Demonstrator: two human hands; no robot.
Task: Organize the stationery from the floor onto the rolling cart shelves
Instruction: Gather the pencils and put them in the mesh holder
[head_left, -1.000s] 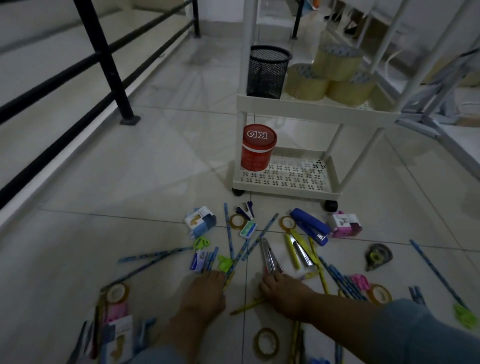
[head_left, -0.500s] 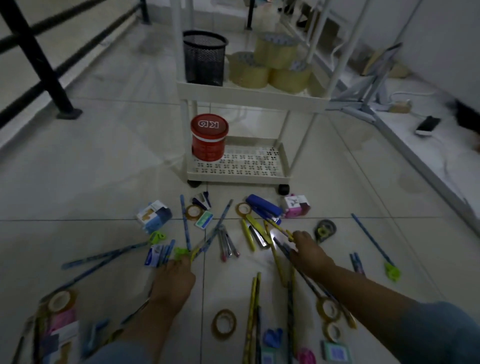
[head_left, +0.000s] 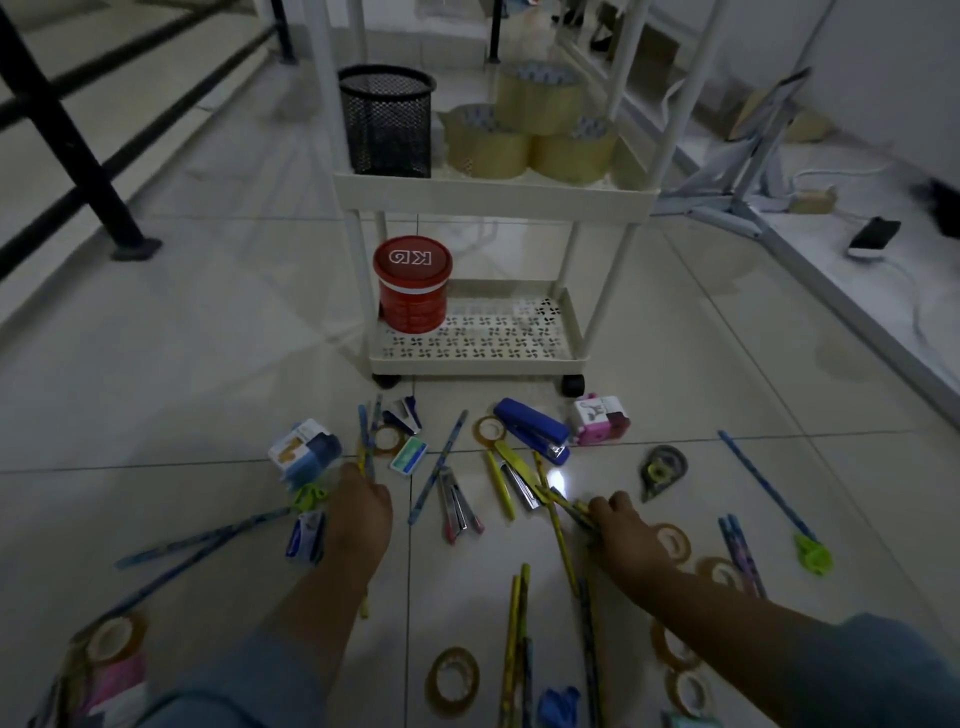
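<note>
– Right hand (head_left: 623, 530) has slid off the pens in the middle of the spread and out to the yellow pencils (head_left: 560, 540) below the blue stapler (head_left: 532, 428). Left hand (head_left: 358, 519) has pushed forward to the blue pencil (head_left: 365, 441) beside the small blue-and-white box (head_left: 304, 452).

– Are they holding anything?

– The right one is: its fingers curl round the yellow pencils, whose far ends still lie on the floor (head_left: 208, 364). The left one I cannot tell. Only its back shows, fingers turned down over the blue pencil, and a yellow pencil pokes out beneath the wrist.

– So nothing has gone up yet?

– Not in this reach. Pencils, pens, small tape rolls and the stapler lie scattered on the tiles in front of the rolling cart (head_left: 493, 195). On the cart stand a black mesh pen cup (head_left: 387, 119) and stacked rolls of packing tape (head_left: 535, 130) on the upper shelf, and a red tub (head_left: 413, 286) on the bottom shelf.

– What does that mean for the task?

– I judge this to be the gathering step, with both hands bunching pencils before a lift. The mesh cup seems their likely home, and it stands well apart from both hands. Long pencils fan out of a loose grip, so squaring the ends first would help.
</note>
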